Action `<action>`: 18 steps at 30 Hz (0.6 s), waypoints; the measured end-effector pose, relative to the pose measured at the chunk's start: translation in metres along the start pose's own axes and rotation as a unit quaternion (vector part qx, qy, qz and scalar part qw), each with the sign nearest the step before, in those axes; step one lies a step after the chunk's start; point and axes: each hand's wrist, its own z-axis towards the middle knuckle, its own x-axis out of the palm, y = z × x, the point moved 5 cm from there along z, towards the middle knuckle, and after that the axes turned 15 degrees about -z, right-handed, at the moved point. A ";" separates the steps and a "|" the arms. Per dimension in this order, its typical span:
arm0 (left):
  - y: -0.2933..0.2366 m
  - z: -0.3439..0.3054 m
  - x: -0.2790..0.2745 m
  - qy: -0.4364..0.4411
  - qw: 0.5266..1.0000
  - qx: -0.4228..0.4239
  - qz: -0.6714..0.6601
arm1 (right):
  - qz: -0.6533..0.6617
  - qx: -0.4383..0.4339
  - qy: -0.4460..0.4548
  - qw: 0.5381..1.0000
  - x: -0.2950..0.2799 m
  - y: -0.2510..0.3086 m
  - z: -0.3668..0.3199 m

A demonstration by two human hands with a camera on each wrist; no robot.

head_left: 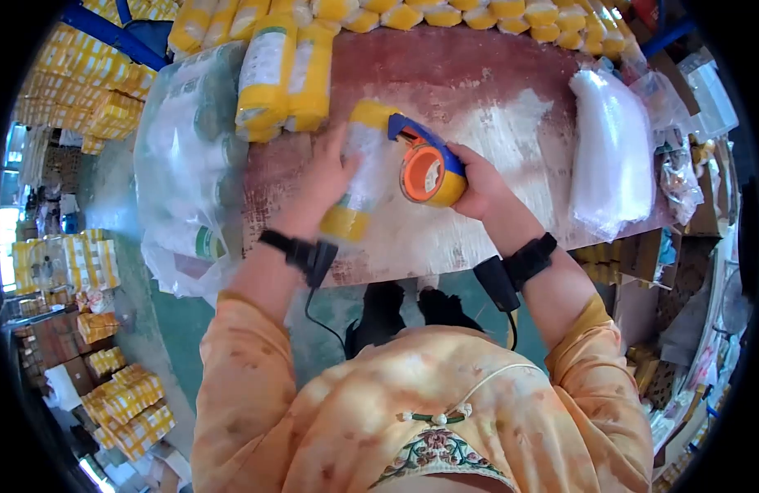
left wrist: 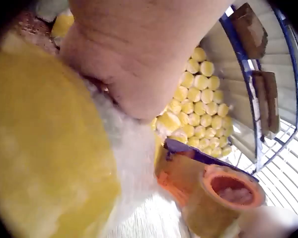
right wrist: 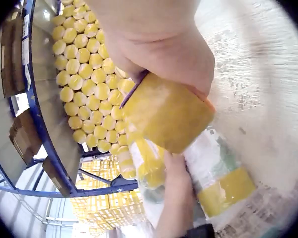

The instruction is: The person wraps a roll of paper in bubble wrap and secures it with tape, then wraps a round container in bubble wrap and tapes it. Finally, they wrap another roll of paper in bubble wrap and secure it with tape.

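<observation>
A cylindrical pack, clear-wrapped with yellow tape at both ends, lies slanted on the worktable. At its left side is my left hand, fingers extended along the edge and thumb over the wrap; the pack looks slightly blurred. My right hand grips a tape dispenser with a blue frame, an orange hub and a roll of yellow tape. The dispenser's blue front end points at the pack's upper right. In the right wrist view, the yellow tape roll covers part of the left hand.
Finished yellow-ended packs lie at the table's back left, with a long stack of them behind. A large clear bag of rolls stands left. Clear plastic sleeves lie right. Blue shelf posts rise beyond.
</observation>
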 end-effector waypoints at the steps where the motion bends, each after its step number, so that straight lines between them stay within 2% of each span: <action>1: -0.013 -0.020 -0.005 0.033 0.999 -0.018 0.040 | 0.016 0.012 0.003 1.000 -0.003 -0.002 0.003; 4: -0.045 -0.059 -0.005 0.067 0.989 -0.008 0.130 | 0.044 0.013 0.025 0.999 0.000 -0.003 -0.002; 7: -0.041 -0.055 -0.002 0.087 0.989 -0.099 0.074 | 0.049 0.017 0.012 0.999 0.002 -0.007 -0.006; 10: -0.037 -0.051 -0.002 0.083 0.993 -0.060 0.055 | 0.072 -0.005 -0.001 0.997 0.005 -0.015 -0.013; 11: -0.032 -0.051 -0.001 0.086 0.992 -0.076 0.054 | 0.082 -0.013 -0.011 0.996 0.002 -0.025 -0.018; 13: -0.032 -0.053 0.000 0.094 0.988 -0.112 0.051 | 0.070 -0.025 0.000 0.997 -0.004 -0.070 -0.038; 14: -0.030 -0.053 0.002 0.098 0.991 -0.089 0.009 | 0.065 -0.022 0.019 0.997 0.002 -0.095 -0.063; 16: -0.018 -0.052 0.004 0.111 0.990 -0.049 -0.077 | 0.030 0.003 -0.013 0.999 -0.002 -0.154 -0.097; 17: -0.014 -0.053 0.005 0.110 0.993 -0.042 -0.032 | 0.015 0.029 -0.029 0.999 0.000 -0.178 -0.110; 18: -0.015 -0.051 0.005 0.107 0.994 -0.029 0.014 | 0.059 0.033 -0.044 0.997 0.014 -0.184 -0.123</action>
